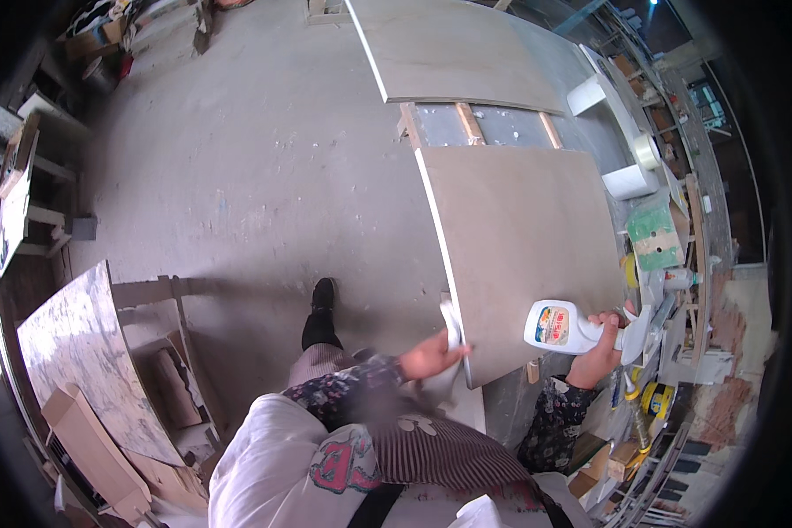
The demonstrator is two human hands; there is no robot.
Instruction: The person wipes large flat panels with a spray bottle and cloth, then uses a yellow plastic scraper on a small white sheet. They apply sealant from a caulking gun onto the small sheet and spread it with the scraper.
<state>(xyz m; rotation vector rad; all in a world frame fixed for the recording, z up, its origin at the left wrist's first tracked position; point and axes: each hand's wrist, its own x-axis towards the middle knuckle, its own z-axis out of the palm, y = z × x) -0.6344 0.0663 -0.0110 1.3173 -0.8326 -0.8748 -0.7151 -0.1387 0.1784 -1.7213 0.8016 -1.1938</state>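
My right hand [597,352] is wrapped round the neck of a white spray bottle [554,326] with a colourful label. The bottle lies tilted on its side, over the near right part of a grey-beige flat panel [519,229]. At the near left corner of that panel, my left hand [429,356] is closed on a white cloth [453,327]. The cloth is against the panel's white edge, and part of it hangs below the hand. My left sleeve is blurred near the apron.
A second panel [466,53] lies beyond on wooden battens [470,125]. Along the right stand white rolls [631,182], a green-and-beige pad [656,236], a yellow tape roll [657,399] and a caulking tube [635,409]. At the left leans a marbled board [84,361] beside a cardboard box [92,453].
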